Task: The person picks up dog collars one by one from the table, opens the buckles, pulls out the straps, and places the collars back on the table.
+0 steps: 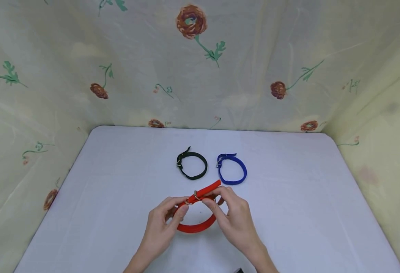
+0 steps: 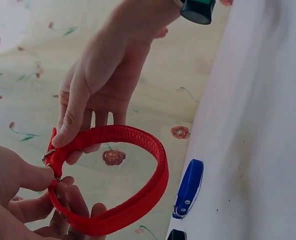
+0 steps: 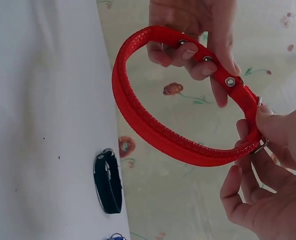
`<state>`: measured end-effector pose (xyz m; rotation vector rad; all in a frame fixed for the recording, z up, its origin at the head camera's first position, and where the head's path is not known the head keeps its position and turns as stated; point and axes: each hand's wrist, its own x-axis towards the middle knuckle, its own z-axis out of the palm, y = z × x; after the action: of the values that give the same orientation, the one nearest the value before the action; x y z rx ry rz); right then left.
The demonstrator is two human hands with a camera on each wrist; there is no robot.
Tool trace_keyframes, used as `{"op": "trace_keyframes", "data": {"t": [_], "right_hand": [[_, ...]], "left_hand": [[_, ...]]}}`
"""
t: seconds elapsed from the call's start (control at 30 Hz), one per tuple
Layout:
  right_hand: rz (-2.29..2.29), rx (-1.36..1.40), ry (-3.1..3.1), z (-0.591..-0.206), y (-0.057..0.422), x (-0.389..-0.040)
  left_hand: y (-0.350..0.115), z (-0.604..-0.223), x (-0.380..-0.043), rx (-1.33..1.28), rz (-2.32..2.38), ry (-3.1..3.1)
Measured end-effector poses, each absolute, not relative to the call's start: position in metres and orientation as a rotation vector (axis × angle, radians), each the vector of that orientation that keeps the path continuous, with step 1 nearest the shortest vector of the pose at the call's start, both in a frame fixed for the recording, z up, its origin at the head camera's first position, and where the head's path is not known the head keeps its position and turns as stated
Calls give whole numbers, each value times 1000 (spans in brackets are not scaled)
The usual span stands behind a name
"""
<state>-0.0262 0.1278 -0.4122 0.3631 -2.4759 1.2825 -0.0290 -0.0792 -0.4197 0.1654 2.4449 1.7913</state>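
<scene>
Both hands hold a red collar (image 1: 196,228) that is closed into a loop by its metal buckle (image 1: 196,195). My left hand (image 1: 160,223) pinches the band just left of the buckle, thumb on the near side. On the other side, my right hand (image 1: 235,220) pinches the strap between thumb and fingers, and the strap's free tip sticks out up and to the right. The right wrist view shows metal eyelets (image 3: 230,81) along the strap. In the left wrist view the loop of the collar hangs between the two hands, raised off the table.
A black collar (image 1: 205,163) and a blue collar (image 1: 244,171), both buckled into loops, lie side by side on the white table (image 1: 118,182) beyond the hands. Behind the table hangs a pale curtain (image 1: 241,76) with printed flowers, which also closes off both sides.
</scene>
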Motion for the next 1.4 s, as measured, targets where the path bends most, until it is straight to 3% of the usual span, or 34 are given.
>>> {"op": "trace_keyframes", "data": {"t": [0.77,1.4], "right_hand": [[1271,572,-2468,-410,133,-28],[1288,444,-2462,-411,135,-28]], "left_hand": [[-80,-424,-28,131,1886,2412],[-86,-424,-29,123,1831,2381]]}}
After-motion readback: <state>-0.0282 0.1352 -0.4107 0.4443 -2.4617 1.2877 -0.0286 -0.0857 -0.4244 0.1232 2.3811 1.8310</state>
